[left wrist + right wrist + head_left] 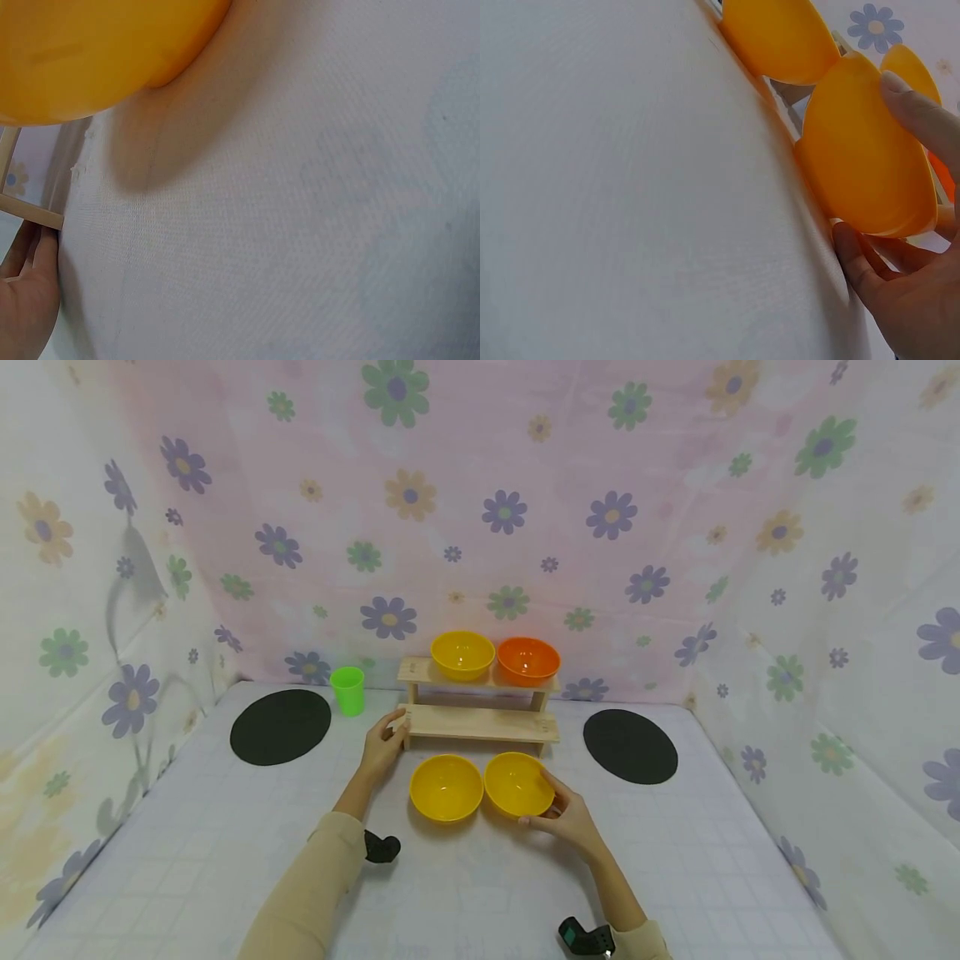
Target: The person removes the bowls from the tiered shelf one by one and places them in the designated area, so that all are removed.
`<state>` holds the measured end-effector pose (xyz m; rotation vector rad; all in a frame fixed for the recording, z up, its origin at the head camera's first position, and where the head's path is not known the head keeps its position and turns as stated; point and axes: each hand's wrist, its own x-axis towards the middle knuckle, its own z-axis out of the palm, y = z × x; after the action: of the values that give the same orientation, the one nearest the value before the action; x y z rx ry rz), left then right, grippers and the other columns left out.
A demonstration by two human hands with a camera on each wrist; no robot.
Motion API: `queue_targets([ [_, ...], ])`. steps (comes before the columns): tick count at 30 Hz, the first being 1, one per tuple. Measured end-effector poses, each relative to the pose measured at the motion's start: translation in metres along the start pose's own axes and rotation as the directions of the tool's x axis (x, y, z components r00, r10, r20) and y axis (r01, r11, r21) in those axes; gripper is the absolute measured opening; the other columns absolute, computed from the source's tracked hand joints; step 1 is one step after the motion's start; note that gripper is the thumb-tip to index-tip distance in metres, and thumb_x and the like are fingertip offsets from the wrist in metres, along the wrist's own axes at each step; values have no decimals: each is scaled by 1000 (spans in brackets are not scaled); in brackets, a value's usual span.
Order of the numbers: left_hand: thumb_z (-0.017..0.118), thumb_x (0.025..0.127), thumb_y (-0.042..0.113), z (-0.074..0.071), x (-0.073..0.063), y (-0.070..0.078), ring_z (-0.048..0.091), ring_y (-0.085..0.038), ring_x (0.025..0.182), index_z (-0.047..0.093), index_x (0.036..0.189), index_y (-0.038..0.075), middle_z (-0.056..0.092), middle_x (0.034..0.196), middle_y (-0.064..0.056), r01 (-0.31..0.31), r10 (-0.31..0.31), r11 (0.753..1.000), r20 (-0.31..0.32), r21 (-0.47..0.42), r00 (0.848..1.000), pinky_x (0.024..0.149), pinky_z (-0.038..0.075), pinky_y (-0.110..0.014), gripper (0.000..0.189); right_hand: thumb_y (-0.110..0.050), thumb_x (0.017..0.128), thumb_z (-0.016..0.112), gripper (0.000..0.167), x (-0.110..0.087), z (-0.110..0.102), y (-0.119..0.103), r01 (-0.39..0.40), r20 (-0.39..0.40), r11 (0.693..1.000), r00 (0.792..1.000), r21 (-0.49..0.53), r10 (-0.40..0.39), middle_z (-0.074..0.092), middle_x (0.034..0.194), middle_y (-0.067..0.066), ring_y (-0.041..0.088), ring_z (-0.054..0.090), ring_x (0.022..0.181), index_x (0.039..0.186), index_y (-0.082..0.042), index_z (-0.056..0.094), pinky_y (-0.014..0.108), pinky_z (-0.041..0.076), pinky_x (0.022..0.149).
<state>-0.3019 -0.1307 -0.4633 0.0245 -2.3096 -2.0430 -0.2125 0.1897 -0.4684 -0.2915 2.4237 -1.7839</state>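
A yellow bowl stands on the white table in front of the wooden stand, and my right hand holds it at its near right side. The right wrist view shows the thumb up at the rim and other fingers low against the bowl. A second yellow bowl sits close on its left. My left hand grips the left end of the two-tier wooden stand at its lower step. In the left wrist view, part of the left hand shows beside the stand's leg; some fingertips are hidden.
On the stand's upper step are a yellow bowl and an orange bowl. A green cup stands left of the stand. Black round mats lie at left and right. Flowered cloth encloses the table's back and sides.
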Motion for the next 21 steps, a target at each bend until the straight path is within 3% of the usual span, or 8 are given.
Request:
queue_targets([
  [10,51,98,14,1,-1,3,48,-27,98,43,138,0,44,137,-25,5,-5,1000,-3,25,1000,72,41,-22,44,-2,77,75,84,2,-3,5,20,12,1000,1000,-4,-20,31,147,26,41,43,124,145,5,26,40,43,96],
  [17,50,98,14,1,-2,2,49,-30,101,42,139,0,44,136,-26,7,-8,1000,3,22,1000,73,41,-24,44,-2,79,72,82,-2,-4,-7,14,37,1000,999,-25,-13,28,147,29,45,44,122,145,8,24,43,43,96],
  [21,52,98,19,0,9,-14,50,-23,95,44,139,2,47,133,-25,-6,7,1000,-9,21,1000,70,41,-21,45,-5,80,72,78,6,-6,8,46,43,997,998,-56,-44,30,147,27,44,45,121,144,5,29,45,44,95],
])
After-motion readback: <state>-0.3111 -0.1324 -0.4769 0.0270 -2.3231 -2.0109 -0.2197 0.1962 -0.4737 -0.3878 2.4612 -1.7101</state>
